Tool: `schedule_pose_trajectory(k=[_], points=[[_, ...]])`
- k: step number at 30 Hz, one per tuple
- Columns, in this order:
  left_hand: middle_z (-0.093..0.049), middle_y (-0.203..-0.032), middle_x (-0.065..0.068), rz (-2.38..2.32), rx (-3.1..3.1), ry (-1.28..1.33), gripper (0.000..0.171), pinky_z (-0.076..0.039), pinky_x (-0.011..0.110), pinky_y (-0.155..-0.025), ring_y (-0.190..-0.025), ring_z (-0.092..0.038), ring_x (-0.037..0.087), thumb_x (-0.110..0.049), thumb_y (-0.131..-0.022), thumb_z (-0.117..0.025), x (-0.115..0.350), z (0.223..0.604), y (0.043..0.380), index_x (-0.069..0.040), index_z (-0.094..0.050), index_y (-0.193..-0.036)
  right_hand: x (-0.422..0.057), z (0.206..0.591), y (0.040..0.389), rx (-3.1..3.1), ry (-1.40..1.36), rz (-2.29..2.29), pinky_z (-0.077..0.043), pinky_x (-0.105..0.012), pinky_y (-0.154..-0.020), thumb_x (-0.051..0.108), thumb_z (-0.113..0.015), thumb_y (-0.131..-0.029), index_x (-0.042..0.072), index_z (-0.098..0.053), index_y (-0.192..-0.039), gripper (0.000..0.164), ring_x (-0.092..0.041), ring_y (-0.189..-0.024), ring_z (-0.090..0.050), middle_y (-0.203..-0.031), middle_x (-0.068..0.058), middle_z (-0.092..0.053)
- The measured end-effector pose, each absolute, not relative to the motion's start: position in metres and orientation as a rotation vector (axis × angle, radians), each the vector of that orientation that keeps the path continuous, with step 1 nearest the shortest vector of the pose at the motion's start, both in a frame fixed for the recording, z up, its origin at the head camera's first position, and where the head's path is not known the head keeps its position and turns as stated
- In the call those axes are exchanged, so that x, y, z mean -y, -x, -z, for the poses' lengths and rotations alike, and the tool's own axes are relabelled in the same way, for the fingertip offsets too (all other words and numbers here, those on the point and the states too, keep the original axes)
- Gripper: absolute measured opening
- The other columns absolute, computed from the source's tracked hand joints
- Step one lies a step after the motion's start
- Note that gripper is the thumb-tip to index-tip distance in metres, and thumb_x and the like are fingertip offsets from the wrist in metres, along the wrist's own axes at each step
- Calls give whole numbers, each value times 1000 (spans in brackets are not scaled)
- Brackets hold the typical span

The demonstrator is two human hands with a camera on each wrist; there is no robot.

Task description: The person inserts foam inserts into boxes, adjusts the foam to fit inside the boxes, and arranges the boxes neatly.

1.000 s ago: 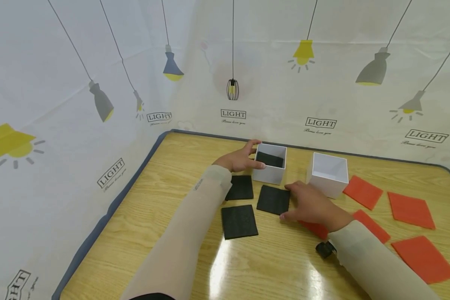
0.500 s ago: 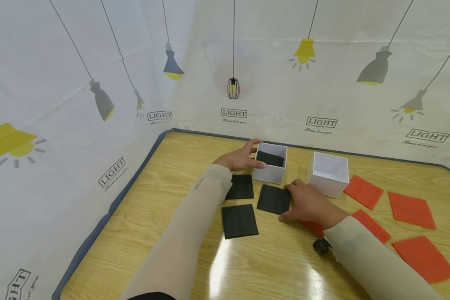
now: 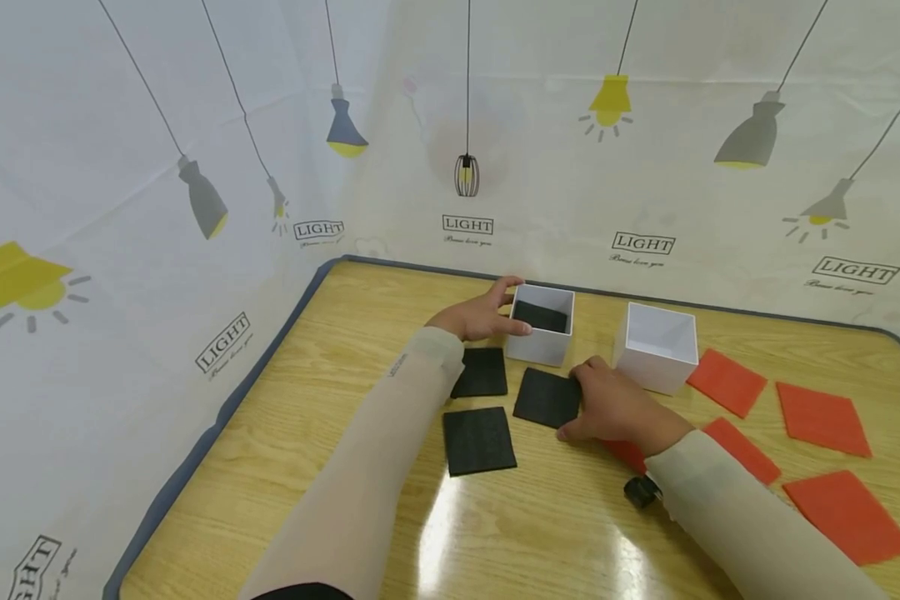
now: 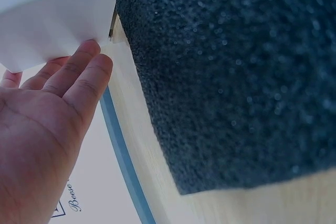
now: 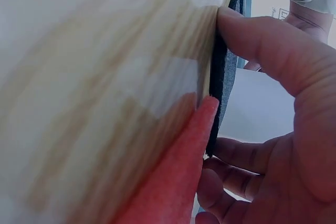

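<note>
Currently, I have the left hand (image 3: pixel 476 318) curved around the left white box (image 3: pixel 540 348), thumb along the near wall and fingers spread to the left side and far corner. That box stands near the far edge of the desk (image 3: pixel 292 400), with a black foam piece (image 3: pixel 540 317) inside.

My right hand (image 3: pixel 613 402) grips the middle black foam square (image 3: pixel 546 397) by its right side, thumb at the near corner and fingers at the far one, stretched as wide as the square. This lies near the desk's middle; whether it touches the wood all over, I cannot tell.

Left of it lie the farther black foam square (image 3: pixel 482 372), beside my left sleeve, and the nearer black foam square (image 3: pixel 480 442).

The right white box (image 3: pixel 660 371) stands just beyond my right hand. A red foam square (image 3: pixel 626 454) shows partly beneath that hand, and four more red foam squares (image 3: pixel 823 419) spread toward the desk's right edge.
</note>
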State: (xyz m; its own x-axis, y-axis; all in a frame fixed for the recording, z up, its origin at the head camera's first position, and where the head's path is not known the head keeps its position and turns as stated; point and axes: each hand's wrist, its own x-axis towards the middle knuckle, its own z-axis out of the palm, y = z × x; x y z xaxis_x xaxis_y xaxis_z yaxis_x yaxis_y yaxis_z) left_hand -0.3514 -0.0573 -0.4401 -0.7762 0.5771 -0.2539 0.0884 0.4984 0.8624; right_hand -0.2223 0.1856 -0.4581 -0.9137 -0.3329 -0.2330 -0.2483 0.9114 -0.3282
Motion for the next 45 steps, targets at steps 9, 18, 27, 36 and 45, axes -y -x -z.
schedule_pose_trajectory(k=[9,18,27,36,45], points=[[-19,-175,11,-1227,-2219,-538,99,-25,54,-128,-161,-22,33,-37,-95,-79,57,442,354,-33,-10,-166,-185,460,223,-2765,417,469,-52,-55,-106,51,-95,-71,-6,-54,-138,97,-33,-109,-61,-136,-24,-54],[-19,-176,11,-1214,-2229,-544,98,-25,53,-127,-161,-22,33,-38,-96,-78,58,441,354,-33,-10,-167,-183,460,219,-2763,442,539,-51,-54,-105,44,-95,-73,-5,-50,-138,94,-33,-111,-59,-131,-22,-55],[-19,-176,10,-1209,-2238,-544,99,-26,53,-127,-161,-22,33,-39,-95,-78,58,443,354,-34,-10,-167,-183,464,221,-2732,432,567,-48,-57,-110,40,-95,-74,-6,-45,-145,98,-35,-119,-59,-140,-25,-56],[-21,-175,10,-1206,-2251,-543,99,-26,55,-127,-161,-23,33,-40,-94,-79,58,443,355,-34,-12,-166,-183,463,221,-2687,369,659,-55,-52,-99,30,-92,-77,1,-36,-148,96,-29,-101,-64,-124,-20,-65],[-22,-175,10,-1204,-2262,-543,99,-27,56,-126,-160,-25,34,-40,-94,-79,57,445,355,-34,-12,-166,-184,463,221,-2630,348,740,-53,-39,-79,24,-90,-77,1,-33,-149,95,-25,-89,-61,-103,-13,-63]])
